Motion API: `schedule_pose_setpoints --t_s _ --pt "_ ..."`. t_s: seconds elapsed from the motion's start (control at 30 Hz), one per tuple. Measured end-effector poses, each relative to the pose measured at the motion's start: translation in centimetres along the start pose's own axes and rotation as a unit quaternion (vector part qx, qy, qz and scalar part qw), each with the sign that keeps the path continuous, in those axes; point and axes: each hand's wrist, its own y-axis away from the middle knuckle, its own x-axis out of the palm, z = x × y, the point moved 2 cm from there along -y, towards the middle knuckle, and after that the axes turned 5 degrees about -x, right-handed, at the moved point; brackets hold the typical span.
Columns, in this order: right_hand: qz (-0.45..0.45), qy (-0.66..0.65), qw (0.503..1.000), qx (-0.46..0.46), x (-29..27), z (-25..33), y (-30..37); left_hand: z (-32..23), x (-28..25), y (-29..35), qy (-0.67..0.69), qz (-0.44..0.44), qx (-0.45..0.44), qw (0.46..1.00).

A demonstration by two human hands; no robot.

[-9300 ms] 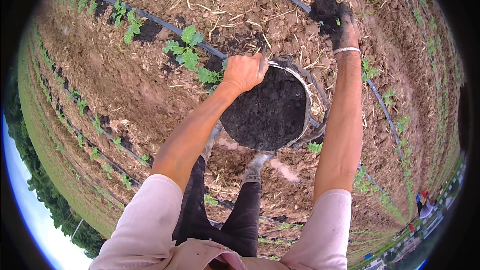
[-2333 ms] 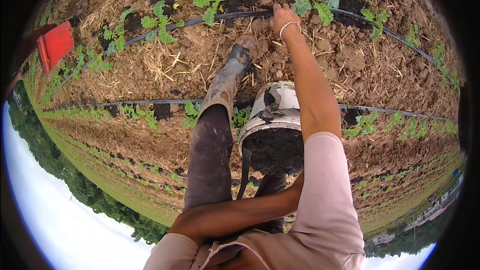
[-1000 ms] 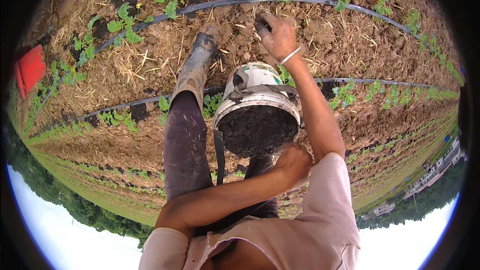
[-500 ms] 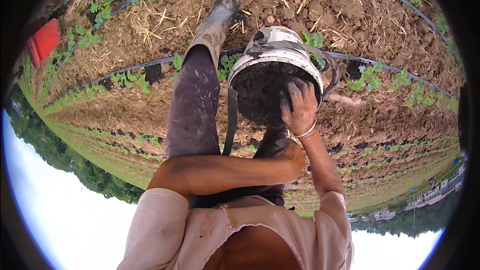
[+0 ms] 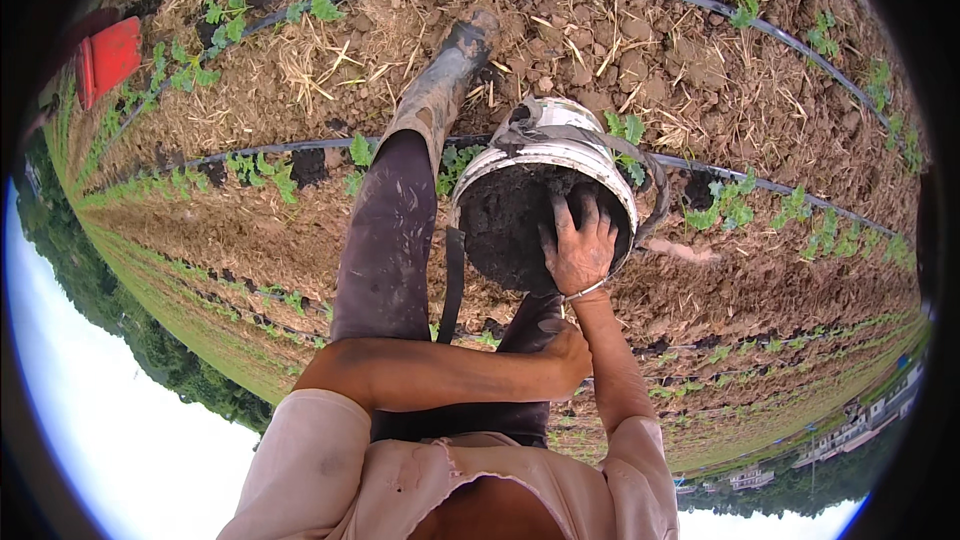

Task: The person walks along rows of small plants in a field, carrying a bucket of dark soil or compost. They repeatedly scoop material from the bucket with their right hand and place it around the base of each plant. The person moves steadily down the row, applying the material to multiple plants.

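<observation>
A white bucket point(image 5: 553, 153) tilts toward me, its mouth showing dark, crumbly soil-like material point(image 5: 500, 220). My right hand point(image 5: 580, 245), dirty and with a bracelet point(image 5: 586, 290) at the wrist, reaches into the mouth. Its fingers are stretched and spread against the dark material; the tips are partly buried in it. A dark strap point(image 5: 655, 190) runs round the bucket, and another strip point(image 5: 453, 285) hangs at its left side. Across my lap lies my left arm, with my left hand point(image 5: 570, 355) closed beside the right forearm; what it holds, if anything, is hidden.
Rows of small green plants point(image 5: 735, 202) grow along black drip hoses point(image 5: 790, 180) on brown, straw-strewn soil point(image 5: 690, 65). My muddy boot point(image 5: 440, 70) stands left of the bucket. A red container point(image 5: 108, 60) is at the far left.
My right hand has moved left and deeper into the bucket, its fingers now spread in the dark material. The bucket appears lower in view; the left hand stays closed.
</observation>
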Motion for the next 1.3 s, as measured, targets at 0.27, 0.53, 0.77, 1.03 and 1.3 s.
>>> schedule_pose_setpoints --t_s 0.27,0.53,0.77,1.03,1.3 --pt "0.126 0.01 0.99 0.06 2.0 1.3 -1.8 0.0 0.7 -0.6 -0.02 0.04 -0.049 0.998" --pt "0.082 0.018 0.996 0.027 2.6 0.5 -2.7 0.9 -0.8 -1.3 0.0 0.057 -0.045 0.997" --pt "0.103 0.043 0.994 0.022 3.2 0.9 -1.9 0.3 -3.7 1.1 0.016 0.049 0.032 0.998" --pt "0.098 0.033 0.995 -0.014 3.6 -0.3 -3.4 1.6 -5.1 1.8 -0.014 -0.005 -0.008 1.0" --pt "0.157 -0.101 0.982 0.043 0.7 -0.9 -4.2 1.7 -6.0 2.6 0.035 -0.023 -0.009 0.999"
